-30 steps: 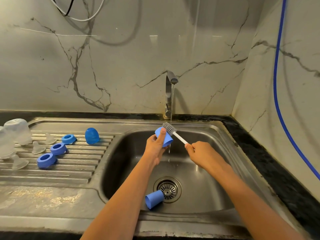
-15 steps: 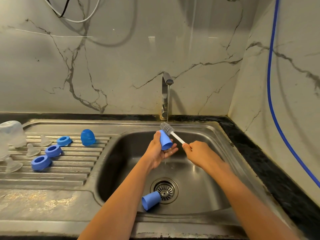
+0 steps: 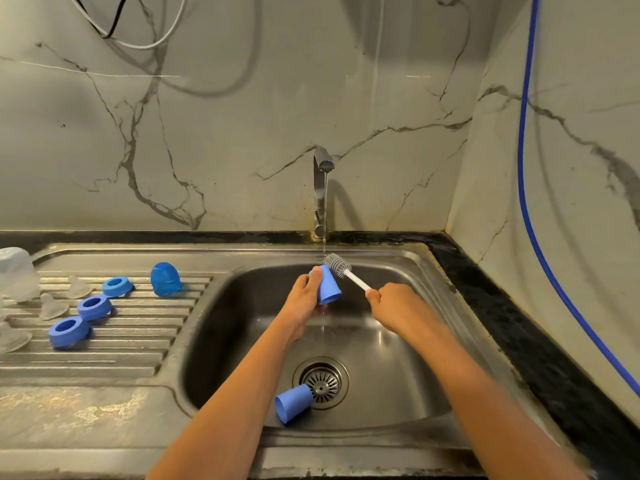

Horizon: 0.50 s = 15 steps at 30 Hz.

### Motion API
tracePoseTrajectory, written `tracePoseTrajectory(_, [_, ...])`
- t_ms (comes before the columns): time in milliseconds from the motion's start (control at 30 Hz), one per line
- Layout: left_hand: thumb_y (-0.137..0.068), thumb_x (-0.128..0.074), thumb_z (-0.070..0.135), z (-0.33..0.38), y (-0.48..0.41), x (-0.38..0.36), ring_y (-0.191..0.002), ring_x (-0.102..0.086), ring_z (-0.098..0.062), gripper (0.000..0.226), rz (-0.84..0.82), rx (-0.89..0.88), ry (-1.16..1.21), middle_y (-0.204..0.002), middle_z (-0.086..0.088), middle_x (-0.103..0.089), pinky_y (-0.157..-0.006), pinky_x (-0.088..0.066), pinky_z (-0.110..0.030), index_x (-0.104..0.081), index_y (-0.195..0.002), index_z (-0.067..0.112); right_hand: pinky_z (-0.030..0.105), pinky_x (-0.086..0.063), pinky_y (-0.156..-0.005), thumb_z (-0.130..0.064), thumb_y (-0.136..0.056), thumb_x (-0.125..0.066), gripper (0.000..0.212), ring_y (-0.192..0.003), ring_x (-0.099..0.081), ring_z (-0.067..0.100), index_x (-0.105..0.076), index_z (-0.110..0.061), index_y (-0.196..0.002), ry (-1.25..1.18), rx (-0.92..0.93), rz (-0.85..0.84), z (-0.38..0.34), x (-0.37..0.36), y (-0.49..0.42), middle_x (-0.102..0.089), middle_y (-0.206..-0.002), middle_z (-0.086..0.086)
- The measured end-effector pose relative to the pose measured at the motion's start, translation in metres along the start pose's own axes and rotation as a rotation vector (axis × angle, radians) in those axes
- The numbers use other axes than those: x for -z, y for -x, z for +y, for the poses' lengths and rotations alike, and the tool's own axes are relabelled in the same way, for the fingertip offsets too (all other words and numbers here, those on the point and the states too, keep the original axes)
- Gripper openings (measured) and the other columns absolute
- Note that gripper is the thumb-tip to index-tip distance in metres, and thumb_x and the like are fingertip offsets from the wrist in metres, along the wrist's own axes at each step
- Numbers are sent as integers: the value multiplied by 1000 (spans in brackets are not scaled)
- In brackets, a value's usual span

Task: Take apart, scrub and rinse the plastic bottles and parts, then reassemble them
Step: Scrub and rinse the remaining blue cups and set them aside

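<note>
The left hand (image 3: 304, 296) holds a blue cup (image 3: 328, 285) over the far part of the sink (image 3: 221, 323), under the thin stream of water from the tap (image 3: 320, 188). Its fingers and thumb are curled around the cup. The narrow end of the cup points up and the wide open end points down and a little to the right.

The right hand (image 3: 391, 303) is closed like a fist around the white handle of the bottle brush (image 3: 337, 265). The grey brush head is outside the cup, just beside its narrow upper end on the right. I cannot tell if they touch.

A second blue cup (image 3: 293, 403) lies on its side on the sink bottom, at the near left side of the drain strainer (image 3: 322, 382) and touching it.

On the ribbed drainboard (image 3: 138, 344) at the left, three blue rings (image 3: 94, 307) stand in a slanted row. A blue dome cap (image 3: 165, 278) is to their right and some clear teats (image 3: 52, 306) are beside them. A clear bottle (image 3: 17, 273) stands at the far left, partly cut off by the frame edge. A blue cable (image 3: 523, 168) hangs down the right wall.
</note>
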<state>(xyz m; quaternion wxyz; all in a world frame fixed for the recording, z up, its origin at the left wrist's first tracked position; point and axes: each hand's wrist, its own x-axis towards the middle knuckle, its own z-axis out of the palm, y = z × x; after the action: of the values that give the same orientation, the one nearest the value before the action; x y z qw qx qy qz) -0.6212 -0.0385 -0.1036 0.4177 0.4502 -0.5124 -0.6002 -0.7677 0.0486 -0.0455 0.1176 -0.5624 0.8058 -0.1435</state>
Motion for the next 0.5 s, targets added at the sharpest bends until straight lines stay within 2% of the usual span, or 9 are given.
tracePoseTrajectory(100, [-92,-61,35,8,-9,2,-102,-61,-21,39,172,-20,60,-118,-11,-61,-86,-53,-33,-52,-122,12,28,-35,-54,-39,-102,-32,47,-80,-56,30,-62,-3,-107,-2,-6,59,6,1,-3,-57,-84,11])
tracePoseTrajectory(167, [-87,-70,22,20,-17,2,-102,-60,-20,41,231,-60,31,-117,-7,-62,-82,-53,-27,-55,-123,7,30,-40,-66,-38,-102,-33,46,-92,-60,33,-61,-3,-110,3,-25,93,9,2,-3,-63,-102,15])
tracePoseTrajectory(233, [-84,-73,15,36,-25,-2,-98,-57,-17,43,261,-98,-22,-113,-6,-62,-78,-51,-24,-57,-123,5,31,-40,-71,-36,-103,-33,43,-100,-60,33,-61,-5,-114,14,-53,118,10,5,-1,-63,-111,15])
tracePoseTrajectory(367, [-80,-78,17,55,-44,-14,-101,-61,-23,47,265,-153,-142,-120,-12,-64,-84,-54,-32,-59,-122,7,30,-38,-73,-34,-104,-34,39,-106,-59,31,-60,-8,-117,35,-74,148,11,13,6,-62,-117,12])
tracePoseTrajectory(433, [-83,-75,19,57,-54,-17,-104,-63,-28,42,270,-100,-68,-123,-14,-62,-80,-57,-39,-58,-121,12,30,-37,-73,-33,-104,-33,38,-108,-59,30,-59,-9,-118,52,-73,162,12,17,9,-62,-119,11])
tracePoseTrajectory(500, [-92,-66,23,59,-58,-20,-100,-64,-30,36,222,5,170,-123,-15,-59,-70,-58,-38,-52,-123,14,29,-37,-72,-33,-104,-34,37,-107,-59,29,-59,-10,-118,52,-80,157,12,20,10,-62,-119,11])
